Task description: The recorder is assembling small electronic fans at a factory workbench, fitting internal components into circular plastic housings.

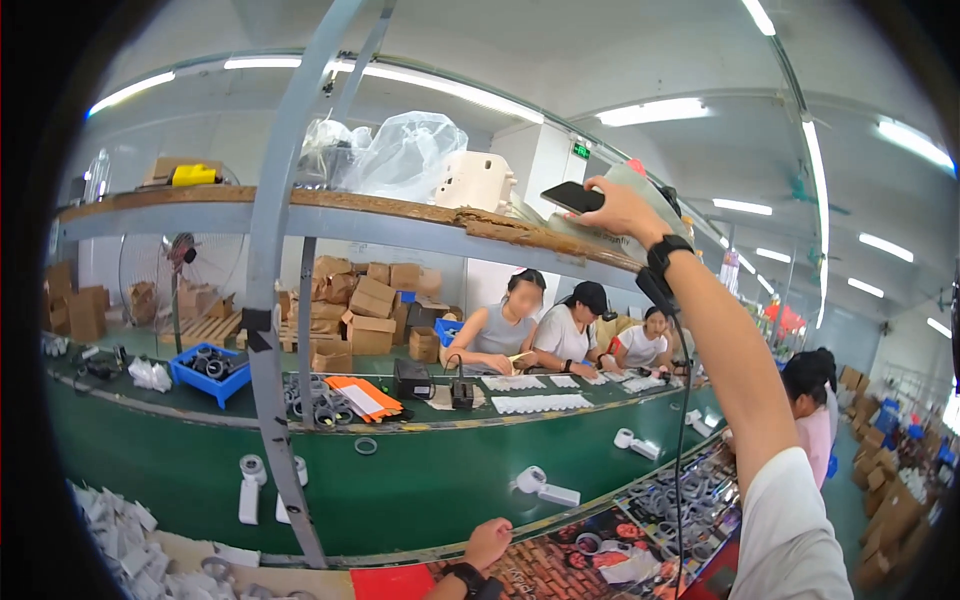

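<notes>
My right hand (622, 215) is raised high to the wooden shelf (380, 207), closed around a dark smartphone (571, 196). My right wrist wears a black band. Down at the lower edge, my left hand (488, 543) is curled up beside the near edge of the green conveyor belt (420, 500); whether anything is inside its fingers is hidden. Just beyond it lies a white device with a round head and a handle (545, 487). A bench covered with a brick-patterned sheet (530, 565) lies under and beside the left hand, with grey rings (690, 500) to its right.
A grey metal post (270, 300) stands left of centre, in front of the belt. A black cable (680, 430) hangs below my right arm. Several co-workers (505, 320) sit across the belt. White parts (110, 540) are heaped at lower left; a blue bin (210, 372) stands beyond.
</notes>
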Demonstrator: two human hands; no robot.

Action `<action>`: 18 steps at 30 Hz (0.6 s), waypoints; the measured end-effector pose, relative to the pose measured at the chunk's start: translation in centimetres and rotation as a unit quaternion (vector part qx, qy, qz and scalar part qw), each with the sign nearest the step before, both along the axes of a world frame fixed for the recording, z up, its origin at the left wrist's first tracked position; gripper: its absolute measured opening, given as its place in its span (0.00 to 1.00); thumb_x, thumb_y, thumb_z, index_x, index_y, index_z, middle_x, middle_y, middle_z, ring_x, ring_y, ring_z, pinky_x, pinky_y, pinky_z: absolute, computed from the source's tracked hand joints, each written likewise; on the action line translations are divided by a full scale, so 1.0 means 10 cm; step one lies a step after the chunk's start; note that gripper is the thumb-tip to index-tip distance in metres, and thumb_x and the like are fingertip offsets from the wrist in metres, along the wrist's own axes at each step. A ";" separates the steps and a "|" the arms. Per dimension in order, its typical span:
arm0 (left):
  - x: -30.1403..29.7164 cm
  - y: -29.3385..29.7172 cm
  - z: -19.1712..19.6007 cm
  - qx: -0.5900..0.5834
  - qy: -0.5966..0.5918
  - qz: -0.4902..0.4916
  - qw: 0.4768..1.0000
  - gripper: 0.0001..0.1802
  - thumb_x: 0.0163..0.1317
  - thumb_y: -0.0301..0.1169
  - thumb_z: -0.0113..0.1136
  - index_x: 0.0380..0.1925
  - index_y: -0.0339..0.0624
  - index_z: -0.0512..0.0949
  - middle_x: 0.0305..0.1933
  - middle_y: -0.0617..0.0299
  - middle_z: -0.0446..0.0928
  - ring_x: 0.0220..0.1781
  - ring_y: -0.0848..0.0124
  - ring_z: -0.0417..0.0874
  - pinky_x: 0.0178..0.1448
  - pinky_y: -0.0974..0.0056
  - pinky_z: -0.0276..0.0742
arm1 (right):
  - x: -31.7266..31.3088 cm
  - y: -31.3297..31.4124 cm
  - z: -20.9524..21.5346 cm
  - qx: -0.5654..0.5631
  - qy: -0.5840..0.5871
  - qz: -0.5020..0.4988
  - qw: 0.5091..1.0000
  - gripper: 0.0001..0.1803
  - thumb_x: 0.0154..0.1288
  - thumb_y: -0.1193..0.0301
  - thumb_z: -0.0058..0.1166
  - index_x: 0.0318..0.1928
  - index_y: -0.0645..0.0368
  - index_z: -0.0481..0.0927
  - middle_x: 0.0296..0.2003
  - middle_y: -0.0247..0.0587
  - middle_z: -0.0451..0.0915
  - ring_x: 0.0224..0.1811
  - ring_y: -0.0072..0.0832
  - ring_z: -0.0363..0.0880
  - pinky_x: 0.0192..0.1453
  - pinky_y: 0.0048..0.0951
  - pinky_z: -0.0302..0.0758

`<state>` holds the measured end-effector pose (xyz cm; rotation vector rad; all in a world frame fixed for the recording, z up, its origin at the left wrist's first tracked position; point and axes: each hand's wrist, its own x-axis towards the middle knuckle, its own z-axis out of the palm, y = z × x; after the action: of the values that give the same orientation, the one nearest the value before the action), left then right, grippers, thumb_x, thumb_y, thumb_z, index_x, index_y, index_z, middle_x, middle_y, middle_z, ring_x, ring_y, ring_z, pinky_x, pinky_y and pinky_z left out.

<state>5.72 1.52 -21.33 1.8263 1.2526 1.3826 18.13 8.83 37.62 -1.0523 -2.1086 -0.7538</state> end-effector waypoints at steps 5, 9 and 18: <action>0.03 0.00 -0.02 -0.003 -0.004 0.000 1.000 0.11 0.52 0.30 0.56 0.36 0.37 0.77 0.30 0.56 0.79 0.32 0.64 0.80 0.39 0.63 0.75 | 0.15 -0.25 -0.08 0.177 -0.055 -0.022 0.983 0.34 0.45 0.57 0.61 0.55 0.54 0.70 0.46 0.49 0.77 0.47 0.46 0.76 0.52 0.39 0.72; 0.02 -0.03 0.00 -0.022 -0.003 -0.003 1.000 0.12 0.52 0.30 0.56 0.36 0.37 0.77 0.30 0.56 0.79 0.33 0.64 0.81 0.40 0.63 0.76 | 0.21 -0.32 -0.15 0.202 -0.058 -0.029 0.977 0.34 0.45 0.59 0.61 0.55 0.54 0.69 0.46 0.46 0.76 0.43 0.46 0.77 0.49 0.40 0.74; 0.03 -0.03 0.01 -0.042 -0.014 -0.004 0.999 0.12 0.52 0.30 0.57 0.36 0.36 0.77 0.30 0.55 0.80 0.33 0.64 0.82 0.40 0.64 0.76 | 0.21 -0.22 -0.25 0.175 -0.059 -0.049 0.982 0.34 0.45 0.58 0.61 0.56 0.52 0.69 0.44 0.50 0.76 0.41 0.46 0.78 0.45 0.40 0.75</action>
<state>5.99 1.18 -21.22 1.7473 1.2693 1.3270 20.24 6.61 35.10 -0.9409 -1.9329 -1.2120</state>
